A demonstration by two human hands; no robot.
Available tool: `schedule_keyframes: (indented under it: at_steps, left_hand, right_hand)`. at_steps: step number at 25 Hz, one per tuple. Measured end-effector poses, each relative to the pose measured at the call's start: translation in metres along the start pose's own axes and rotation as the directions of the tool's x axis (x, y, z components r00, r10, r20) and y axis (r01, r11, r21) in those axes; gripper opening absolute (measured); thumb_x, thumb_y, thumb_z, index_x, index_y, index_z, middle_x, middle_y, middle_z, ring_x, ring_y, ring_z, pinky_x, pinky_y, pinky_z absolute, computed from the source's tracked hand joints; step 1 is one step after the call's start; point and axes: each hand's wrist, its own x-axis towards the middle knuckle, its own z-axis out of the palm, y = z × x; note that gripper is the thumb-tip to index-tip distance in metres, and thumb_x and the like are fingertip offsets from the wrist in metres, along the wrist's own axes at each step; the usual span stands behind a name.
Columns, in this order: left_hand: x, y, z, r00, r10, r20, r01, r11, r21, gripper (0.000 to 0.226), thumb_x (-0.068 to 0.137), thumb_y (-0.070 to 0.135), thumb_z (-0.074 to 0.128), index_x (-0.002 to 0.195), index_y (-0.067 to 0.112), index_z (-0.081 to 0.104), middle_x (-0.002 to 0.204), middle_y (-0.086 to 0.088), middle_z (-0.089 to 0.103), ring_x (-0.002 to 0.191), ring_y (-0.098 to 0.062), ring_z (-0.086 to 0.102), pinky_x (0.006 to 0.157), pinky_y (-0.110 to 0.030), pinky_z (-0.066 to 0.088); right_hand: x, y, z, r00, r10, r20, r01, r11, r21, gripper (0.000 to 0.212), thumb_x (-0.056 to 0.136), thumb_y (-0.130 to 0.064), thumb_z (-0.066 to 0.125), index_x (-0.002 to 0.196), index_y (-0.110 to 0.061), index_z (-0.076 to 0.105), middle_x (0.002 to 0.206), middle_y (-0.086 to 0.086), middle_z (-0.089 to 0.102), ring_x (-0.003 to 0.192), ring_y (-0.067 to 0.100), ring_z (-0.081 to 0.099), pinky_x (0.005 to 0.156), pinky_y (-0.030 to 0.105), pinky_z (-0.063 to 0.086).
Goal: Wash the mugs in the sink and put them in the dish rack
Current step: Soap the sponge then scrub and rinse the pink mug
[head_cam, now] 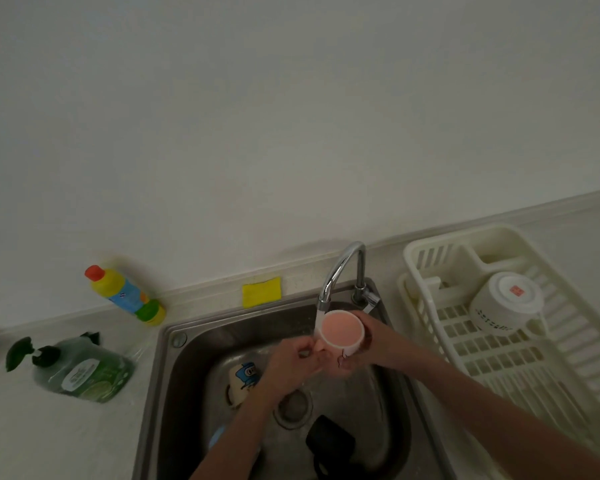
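Observation:
A white mug with a pink inside is held upright just under the faucet spout, over the steel sink. My right hand grips its body from the right and below. My left hand pinches its handle on the left. In the basin lie a cream mug with a blue cartoon, a black mug and a pale blue object, partly hidden by my left forearm. A white mug lies tipped, base toward me, in the cream dish rack.
On the counter left of the sink stand a green soap dispenser and a yellow bottle with a red cap. A yellow sponge lies behind the sink against the wall. The drain strainer is mid-basin.

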Motion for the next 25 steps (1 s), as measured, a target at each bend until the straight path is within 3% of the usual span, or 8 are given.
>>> schedule_keyframes:
  at_steps: [3,5,9,11,15,18,22,25]
  left_hand:
    - [0.002,-0.003,0.005,1.0,0.003,0.031,-0.004,1.0,0.02,0.01,0.081,0.035,0.075,0.081,0.025,0.072,0.08,0.009,0.073,0.083,-0.015,0.071,0.08,-0.037,0.059]
    - [0.002,-0.007,0.004,1.0,-0.008,0.027,0.008,1.0,-0.001,0.008,0.084,0.028,0.075,0.08,0.024,0.069,0.08,0.009,0.073,0.082,-0.013,0.07,0.081,-0.035,0.058]
    - [-0.002,-0.018,-0.007,0.998,-0.052,-0.027,0.05,0.996,-0.08,0.019,0.089,0.007,0.07,0.074,0.016,0.062,0.065,0.01,0.065,0.064,0.0,0.059,0.065,-0.018,0.05]
    - [-0.006,-0.024,-0.018,0.996,-0.074,-0.046,0.068,0.992,-0.108,0.012,0.09,0.002,0.067,0.079,0.007,0.064,0.068,0.006,0.066,0.064,0.001,0.06,0.061,-0.013,0.047]
    - [-0.005,-0.041,-0.043,0.992,-0.092,-0.09,0.079,0.987,-0.142,0.008,0.089,0.014,0.07,0.087,0.007,0.068,0.085,-0.011,0.073,0.078,-0.02,0.067,0.075,-0.037,0.055]
    - [-0.004,-0.038,-0.048,0.991,-0.095,-0.099,0.077,0.983,-0.166,0.008,0.089,0.014,0.071,0.091,0.007,0.069,0.092,-0.013,0.073,0.087,-0.029,0.069,0.083,-0.043,0.057]
    - [0.001,-0.029,-0.033,0.998,-0.048,-0.051,0.039,0.983,-0.178,0.005,0.086,0.011,0.074,0.09,0.013,0.071,0.084,-0.003,0.074,0.08,-0.01,0.067,0.072,-0.025,0.055]
    - [0.007,-0.025,-0.013,0.999,-0.027,0.021,0.03,0.987,-0.157,0.012,0.082,0.018,0.077,0.094,0.019,0.073,0.089,0.005,0.075,0.084,-0.009,0.07,0.076,-0.027,0.057]
  right_hand:
    - [-0.007,0.007,-0.003,0.999,0.028,-0.038,-0.028,1.0,-0.004,0.085,0.057,-0.013,0.092,0.13,-0.029,0.052,0.123,-0.009,0.065,0.117,0.013,0.061,0.097,0.033,0.053]
    - [-0.006,0.007,0.0,0.999,0.028,-0.041,-0.028,1.0,-0.001,0.084,0.057,-0.019,0.093,0.13,-0.033,0.053,0.122,-0.011,0.065,0.116,0.009,0.061,0.098,0.036,0.053]
    - [0.005,-0.002,0.014,1.0,0.005,-0.003,-0.005,1.0,0.014,0.08,0.064,-0.018,0.091,0.132,-0.033,0.053,0.126,-0.009,0.064,0.117,0.01,0.061,0.099,0.035,0.052]
    - [0.012,-0.011,0.023,1.0,0.002,0.029,-0.003,1.0,0.025,0.076,0.067,-0.013,0.089,0.131,-0.032,0.053,0.124,-0.008,0.065,0.115,0.009,0.062,0.097,0.033,0.053]
    - [0.034,-0.028,0.036,0.996,0.032,0.084,-0.031,0.999,-0.011,0.059,0.069,-0.014,0.089,0.118,-0.03,0.059,0.108,-0.012,0.07,0.103,0.001,0.065,0.086,0.025,0.055]
    - [0.041,-0.034,0.036,0.993,0.019,0.115,-0.014,0.999,-0.041,0.07,0.066,-0.023,0.091,0.127,-0.028,0.058,0.115,-0.009,0.07,0.11,0.009,0.065,0.092,0.033,0.055]
    - [0.028,-0.029,0.022,0.997,-0.011,0.077,0.014,0.999,-0.029,0.074,0.065,-0.018,0.091,0.129,-0.031,0.056,0.122,-0.008,0.067,0.114,0.011,0.063,0.098,0.036,0.053]
    - [0.011,-0.016,0.007,0.999,-0.001,0.034,0.001,1.0,-0.01,0.08,0.063,-0.014,0.092,0.132,-0.032,0.055,0.125,-0.008,0.066,0.116,0.01,0.062,0.098,0.033,0.052]
